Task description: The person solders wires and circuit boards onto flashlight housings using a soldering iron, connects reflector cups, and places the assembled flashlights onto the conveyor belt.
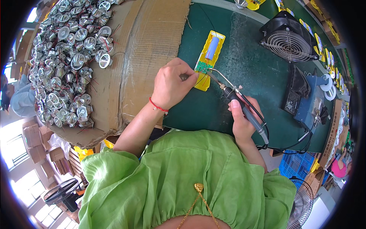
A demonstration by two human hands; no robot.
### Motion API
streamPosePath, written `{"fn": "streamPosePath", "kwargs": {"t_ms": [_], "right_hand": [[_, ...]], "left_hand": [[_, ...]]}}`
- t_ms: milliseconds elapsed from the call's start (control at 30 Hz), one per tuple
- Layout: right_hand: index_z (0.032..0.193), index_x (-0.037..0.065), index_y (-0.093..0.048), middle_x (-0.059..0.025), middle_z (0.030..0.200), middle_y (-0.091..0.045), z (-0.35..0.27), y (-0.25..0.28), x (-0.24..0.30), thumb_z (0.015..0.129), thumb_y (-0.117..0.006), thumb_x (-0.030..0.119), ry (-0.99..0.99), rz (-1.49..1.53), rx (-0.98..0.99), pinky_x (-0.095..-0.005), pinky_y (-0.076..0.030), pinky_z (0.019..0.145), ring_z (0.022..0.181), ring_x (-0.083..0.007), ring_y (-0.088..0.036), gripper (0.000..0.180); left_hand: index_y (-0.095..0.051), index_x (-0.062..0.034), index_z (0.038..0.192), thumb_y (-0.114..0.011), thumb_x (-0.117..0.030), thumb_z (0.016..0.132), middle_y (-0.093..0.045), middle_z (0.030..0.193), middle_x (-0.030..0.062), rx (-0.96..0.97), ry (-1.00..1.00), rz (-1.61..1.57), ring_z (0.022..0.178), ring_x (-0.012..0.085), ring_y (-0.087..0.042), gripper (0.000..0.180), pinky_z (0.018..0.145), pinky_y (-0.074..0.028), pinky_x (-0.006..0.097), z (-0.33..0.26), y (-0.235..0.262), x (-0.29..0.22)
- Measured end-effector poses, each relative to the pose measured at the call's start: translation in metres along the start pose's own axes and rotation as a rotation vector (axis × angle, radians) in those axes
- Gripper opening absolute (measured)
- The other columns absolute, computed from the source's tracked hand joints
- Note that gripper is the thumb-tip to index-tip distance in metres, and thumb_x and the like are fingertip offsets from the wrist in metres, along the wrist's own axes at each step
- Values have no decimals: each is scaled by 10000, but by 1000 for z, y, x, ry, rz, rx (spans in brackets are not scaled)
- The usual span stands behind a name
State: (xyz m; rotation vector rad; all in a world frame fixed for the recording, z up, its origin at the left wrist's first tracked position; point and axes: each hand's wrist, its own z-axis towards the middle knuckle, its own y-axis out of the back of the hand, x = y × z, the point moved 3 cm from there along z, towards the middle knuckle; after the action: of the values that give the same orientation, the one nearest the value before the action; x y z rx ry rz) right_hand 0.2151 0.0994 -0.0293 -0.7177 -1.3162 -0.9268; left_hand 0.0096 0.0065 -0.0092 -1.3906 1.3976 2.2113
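Note:
A yellow plastic housing (203, 84) lies on the green bench, with a purple cylindrical battery (212, 49) and a small green circuit board (203, 67) in it. My right hand (244, 119) grips a soldering iron (248, 114) with a thin bent metal tube alongside it. The iron's tip and the tube's end reach the circuit board. My left hand (173, 82) is closed beside the board, thumb and fingers pinched together near dark wires. A small dark rounded thing shows between its fingers; its kind cannot be made out.
Many silver reflector cups (72, 57) with wires are heaped on cardboard (148, 49) at left. At right stand a black fan (288, 42), a black tray (295, 89) and a blue machine (309, 100) with white spools (328, 86). Yellow housings (319, 44) line the far right.

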Motion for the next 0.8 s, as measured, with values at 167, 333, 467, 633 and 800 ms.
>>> {"fn": "streamPosePath", "kwargs": {"t_ms": [167, 333, 467, 633, 800], "right_hand": [[940, -33, -637, -33, 702, -634, 0, -1, 2, 825, -730, 82, 19, -27, 16, -192, -440, 533, 585, -53, -559, 188], [969, -40, -628, -66, 725, -659, 0, 0, 4, 831, -721, 74, -3, 34, -30, -200, -468, 554, 608, -76, -596, 201], [1007, -42, -615, -103, 755, -676, -1, 4, 5, 839, -708, 58, -30, 63, -37, -213, -499, 581, 637, -106, -629, 216], [1012, -46, -608, -117, 768, -671, -2, 6, 1, 844, -701, 54, -28, 102, -38, -227, -516, 601, 658, -124, -642, 217], [1009, -54, -601, -110, 762, -667, 1, 19, -6, 846, -696, 68, -20, 33, -70, -243, -522, 617, 658, -136, -645, 225]], "left_hand": [[-703, -9, 763, -723, -128, 773, -616, 813, 75, 20, 21, -45, 640, 185, -647, 122, 592, -502, 305, 0, -1, 0], [-707, -9, 769, -727, -139, 777, -616, 824, 80, 37, 33, -62, 658, 192, -659, 132, 601, -508, 307, 2, -1, -1], [-707, -9, 775, -726, -144, 778, -618, 829, 84, 37, 35, -30, 668, 197, -662, 137, 602, -508, 309, 3, -1, 1], [-706, -16, 772, -724, -144, 779, -619, 821, 83, 34, 48, -32, 663, 204, -656, 129, 601, -506, 309, 1, -3, 3], [-703, -22, 768, -721, -142, 773, -645, 758, 88, 4, -5, -86, 635, 227, -653, 121, 597, -512, 305, 7, 0, 3]]}}
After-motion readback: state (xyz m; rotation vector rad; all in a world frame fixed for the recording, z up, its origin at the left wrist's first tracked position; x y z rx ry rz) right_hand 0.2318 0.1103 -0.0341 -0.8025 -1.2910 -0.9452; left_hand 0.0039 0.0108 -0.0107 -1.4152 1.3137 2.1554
